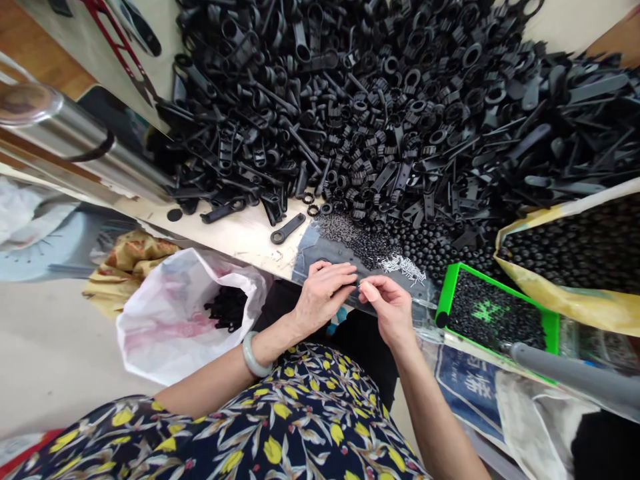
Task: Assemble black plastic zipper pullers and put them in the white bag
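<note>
My left hand (325, 288) rests at the table's front edge over a dark cloth (309, 250). Its fingers are pressed together and point right; whatever lies under them is hidden. Thumb and forefinger of my right hand (390, 305) meet in a pinch just beside the left fingertips. Something tiny may be between them, too small to name. Just beyond my hands lie a small heap of silvery pins (404, 268), a patch of tiny dark grey pieces (337, 230) and many round black beads (430, 250). One flat black lever with a ring end (289, 229) lies apart to the left.
A large pile of black plastic parts (350, 120) covers the table's back. At right stand a green tray (453, 283) of small black pieces and a yellow-edged bag (565, 303) of beads. A steel flask (85, 133) is at left; a white bag (160, 320) hangs below.
</note>
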A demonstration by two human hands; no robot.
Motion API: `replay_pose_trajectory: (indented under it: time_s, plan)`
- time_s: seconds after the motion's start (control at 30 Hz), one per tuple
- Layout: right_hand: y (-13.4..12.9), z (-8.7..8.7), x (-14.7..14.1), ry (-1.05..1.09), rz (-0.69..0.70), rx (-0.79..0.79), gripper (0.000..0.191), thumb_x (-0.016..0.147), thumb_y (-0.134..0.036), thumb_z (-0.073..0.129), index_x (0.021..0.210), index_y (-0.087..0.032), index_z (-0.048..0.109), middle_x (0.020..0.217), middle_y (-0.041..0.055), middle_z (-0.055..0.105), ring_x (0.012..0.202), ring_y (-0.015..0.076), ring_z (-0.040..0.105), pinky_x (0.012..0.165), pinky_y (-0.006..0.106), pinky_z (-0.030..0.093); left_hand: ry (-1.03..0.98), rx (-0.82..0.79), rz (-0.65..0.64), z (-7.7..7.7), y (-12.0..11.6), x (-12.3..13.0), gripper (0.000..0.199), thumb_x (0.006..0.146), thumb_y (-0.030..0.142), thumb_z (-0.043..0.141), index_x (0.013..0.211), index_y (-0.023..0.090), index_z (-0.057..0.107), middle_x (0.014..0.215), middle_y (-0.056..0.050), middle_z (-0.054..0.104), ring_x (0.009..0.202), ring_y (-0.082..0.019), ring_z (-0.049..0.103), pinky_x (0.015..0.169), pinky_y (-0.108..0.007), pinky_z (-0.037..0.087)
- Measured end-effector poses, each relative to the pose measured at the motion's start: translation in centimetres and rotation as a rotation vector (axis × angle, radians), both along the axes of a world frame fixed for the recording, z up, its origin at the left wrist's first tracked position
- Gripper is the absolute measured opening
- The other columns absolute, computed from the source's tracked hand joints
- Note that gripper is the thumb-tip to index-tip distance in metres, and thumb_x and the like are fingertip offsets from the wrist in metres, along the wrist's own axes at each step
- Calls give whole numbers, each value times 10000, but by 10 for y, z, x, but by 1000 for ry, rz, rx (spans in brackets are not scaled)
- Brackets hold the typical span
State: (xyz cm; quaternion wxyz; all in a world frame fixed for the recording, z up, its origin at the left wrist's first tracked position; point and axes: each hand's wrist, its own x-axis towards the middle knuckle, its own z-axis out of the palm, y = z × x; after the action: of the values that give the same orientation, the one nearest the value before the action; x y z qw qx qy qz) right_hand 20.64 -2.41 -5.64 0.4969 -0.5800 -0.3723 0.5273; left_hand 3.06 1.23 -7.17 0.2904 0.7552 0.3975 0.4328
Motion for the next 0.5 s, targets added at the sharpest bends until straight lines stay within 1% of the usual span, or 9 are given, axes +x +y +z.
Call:
replay_pose_trajectory:
  time_s: [0.13, 0.23, 0.33, 0.5]
  plan:
    - [2, 0, -2, -45, -3, 20, 259, 835, -459, 819, 900, -217, 751, 784, -1, 713, 646, 131, 643, 650, 273, 568, 19, -36, -7, 1, 1, 1, 116, 970, 212, 701, 1071, 249, 743, 1151, -60, 816, 1127, -243, 761, 1038, -473, 468]
    - [3, -1, -4, -63, 17, 31, 260, 843, -459, 810, 912, -216, 750, 829, 9, 724, 663, 134, 651, 668, 282, 576, 21, -55, 5, 2, 1, 2, 96, 971, 229, 705, 1058, 247, 740, 1081, -43, 828, 1087, -232, 771, 1034, -464, 457]
    - [4, -2, -4, -83, 36, 71, 227, 866, -434, 795, 923, -218, 753, 862, 12, 714, 683, 129, 639, 679, 276, 570, 5, -42, 5, 2, 1, 2, 98, 970, 228, 709, 1064, 243, 734, 1071, -35, 829, 1081, -222, 771, 1038, -453, 443]
    - [2, 2, -3, -225, 76, 137, 216, 908, -434, 759, 929, -218, 759, 842, 12, 669, 658, 126, 603, 632, 269, 542, -10, 7, 8, 0, 1, 1, 102, 971, 219, 711, 1069, 232, 732, 1075, -39, 830, 1068, -217, 776, 1024, -440, 444]
